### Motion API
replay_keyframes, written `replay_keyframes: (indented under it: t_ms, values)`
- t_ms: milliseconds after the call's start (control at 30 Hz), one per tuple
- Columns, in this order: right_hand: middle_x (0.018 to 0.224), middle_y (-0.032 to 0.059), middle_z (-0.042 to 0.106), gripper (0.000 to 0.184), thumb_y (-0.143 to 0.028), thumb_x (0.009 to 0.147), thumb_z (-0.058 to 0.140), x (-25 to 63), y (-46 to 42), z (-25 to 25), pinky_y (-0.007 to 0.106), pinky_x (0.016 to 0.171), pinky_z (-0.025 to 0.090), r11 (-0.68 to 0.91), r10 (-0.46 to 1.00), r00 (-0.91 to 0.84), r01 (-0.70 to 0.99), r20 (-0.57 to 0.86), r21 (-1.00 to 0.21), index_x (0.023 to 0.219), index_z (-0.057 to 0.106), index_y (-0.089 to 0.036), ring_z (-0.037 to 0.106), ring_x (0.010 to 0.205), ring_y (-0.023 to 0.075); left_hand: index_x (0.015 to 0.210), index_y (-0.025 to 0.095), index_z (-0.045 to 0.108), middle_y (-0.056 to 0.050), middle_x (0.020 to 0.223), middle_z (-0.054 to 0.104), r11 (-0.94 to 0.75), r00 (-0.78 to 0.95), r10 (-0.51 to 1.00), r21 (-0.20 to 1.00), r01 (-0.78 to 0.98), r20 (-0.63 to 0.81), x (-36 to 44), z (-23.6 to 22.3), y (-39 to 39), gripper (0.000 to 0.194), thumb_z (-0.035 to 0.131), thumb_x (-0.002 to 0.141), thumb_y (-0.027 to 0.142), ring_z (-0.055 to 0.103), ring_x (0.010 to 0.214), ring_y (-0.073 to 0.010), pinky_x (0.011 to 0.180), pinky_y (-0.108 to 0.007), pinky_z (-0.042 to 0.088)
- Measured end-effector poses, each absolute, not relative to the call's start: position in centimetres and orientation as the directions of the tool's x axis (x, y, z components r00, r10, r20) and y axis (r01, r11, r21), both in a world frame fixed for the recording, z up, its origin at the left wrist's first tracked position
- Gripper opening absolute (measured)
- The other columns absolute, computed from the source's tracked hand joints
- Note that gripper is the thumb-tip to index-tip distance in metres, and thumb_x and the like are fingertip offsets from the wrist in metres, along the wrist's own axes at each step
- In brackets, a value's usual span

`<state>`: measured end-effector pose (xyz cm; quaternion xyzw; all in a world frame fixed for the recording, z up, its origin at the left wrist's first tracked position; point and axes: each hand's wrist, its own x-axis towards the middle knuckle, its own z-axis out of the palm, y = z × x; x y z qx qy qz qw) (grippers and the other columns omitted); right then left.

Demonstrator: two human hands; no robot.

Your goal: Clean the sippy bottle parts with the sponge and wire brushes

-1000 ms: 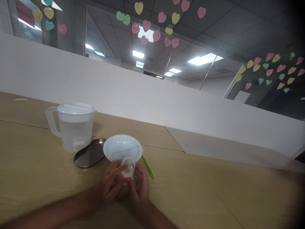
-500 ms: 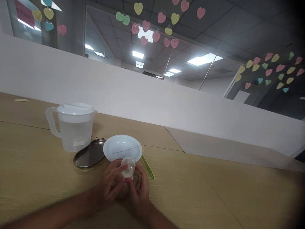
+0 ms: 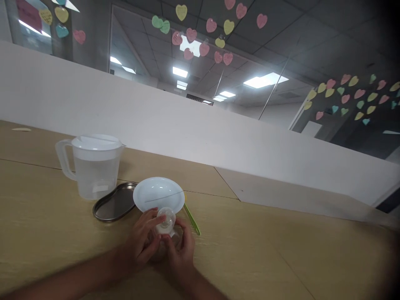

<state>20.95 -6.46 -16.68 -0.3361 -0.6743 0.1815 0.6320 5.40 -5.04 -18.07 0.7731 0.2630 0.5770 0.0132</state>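
In the head view, a small clear dome-topped container (image 3: 166,226) is held between the fingers of the left hand (image 3: 143,239) and the right hand (image 3: 185,246), on the near side of the round white bowl (image 3: 158,187) above the wood-coloured tabletop (image 3: 250,241). Light, even pressure from both sides is probably best, so its walls are not squeezed

The left hand (image 3: 143,235) and right hand (image 3: 183,250) hide much of the clear container (image 3: 166,221), so its lower part is hard to make out. Both forearms (image 3: 93,271) run out of view at the bottom, the left blurred. The white bowl (image 3: 161,186) hides the far tips of the metal tray (image 3: 114,205) and green utensil (image 3: 192,219). Writing on the heart-shaped notes (image 3: 211,25) is too small to read; at least 1 is cut off above.
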Motion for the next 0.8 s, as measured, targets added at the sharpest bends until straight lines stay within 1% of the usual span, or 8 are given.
replay_keyframes:
  t_ms: [167,233,400,600,700,800]
  values:
    - [0.096,0.0041,0.064,0.029,-0.033,0.08,0.063,21.0,-6.4,-16.6,0.03,0.077,0.05,0.733,0.655,0.019,0.229,0.755,-0.641,0.107,0.057,-0.024,0.061,0.089,0.0185,0.132,0.025,0.041,-0.011,0.127,0.053,-0.856,0.213,0.431,0.322,0.404,0.877,5.4,-17.7,-5.2,0.047,0.047,0.087,0.015,0.048,0.121,-0.0251,0.095,-0.042,0.046]
    - [0.098,0.0042,0.064,0.029,-0.033,0.081,0.062,21.0,-6.3,-16.7,0.03,0.078,0.05,0.73,0.657,0.022,0.228,0.753,-0.644,0.108,0.057,-0.024,0.061,0.09,0.0184,0.13,0.025,0.042,-0.011,0.125,0.054,-0.85,0.211,0.433,0.319,0.418,0.877,5.4,-17.5,-5.2,0.045,0.048,0.086,0.016,0.049,0.12,-0.025,0.096,-0.043,0.046]
    - [0.096,0.0038,0.063,0.029,-0.033,0.082,0.061,20.9,-6.3,-17.0,0.03,0.077,0.05,0.713,0.679,0.018,0.219,0.733,-0.666,0.109,0.056,-0.024,0.06,0.088,0.0179,0.126,0.023,0.046,-0.01,0.118,0.059,-0.869,0.199,0.361,0.251,0.426,0.911,5.4,-17.1,-4.9,0.043,0.051,0.084,0.018,0.051,0.117,-0.0249,0.095,-0.042,0.046]
    - [0.094,0.004,0.063,0.029,-0.034,0.082,0.061,20.7,-6.4,-17.1,0.029,0.074,0.05,0.698,0.697,0.03,0.201,0.716,-0.688,0.108,0.056,-0.023,0.061,0.085,0.0177,0.131,0.024,0.042,-0.011,0.122,0.055,-0.866,0.203,0.403,0.3,0.399,0.893,5.6,-17.3,-5.0,0.046,0.049,0.085,0.017,0.052,0.114,-0.0246,0.092,-0.042,0.047]
    - [0.098,0.0047,0.063,0.032,-0.035,0.083,0.06,20.9,-6.3,-17.0,0.03,0.076,0.05,0.715,0.681,0.003,0.21,0.732,-0.667,0.113,0.054,-0.024,0.06,0.088,0.0183,0.135,0.026,0.038,-0.011,0.124,0.054,-0.878,0.222,0.392,0.292,0.379,0.893,5.4,-17.8,-4.8,0.049,0.047,0.087,0.017,0.052,0.113,-0.0244,0.092,-0.043,0.047]
    - [0.104,0.0059,0.062,0.036,-0.036,0.084,0.057,21.3,-6.1,-16.4,0.032,0.08,0.049,0.734,0.671,-0.099,0.232,0.735,-0.639,0.118,0.051,-0.024,0.059,0.093,0.02,0.138,0.026,0.036,-0.011,0.128,0.053,-0.877,0.239,0.376,0.26,0.405,0.895,5.2,-18.3,-4.7,0.051,0.046,0.088,0.019,0.05,0.118,-0.025,0.095,-0.042,0.046]
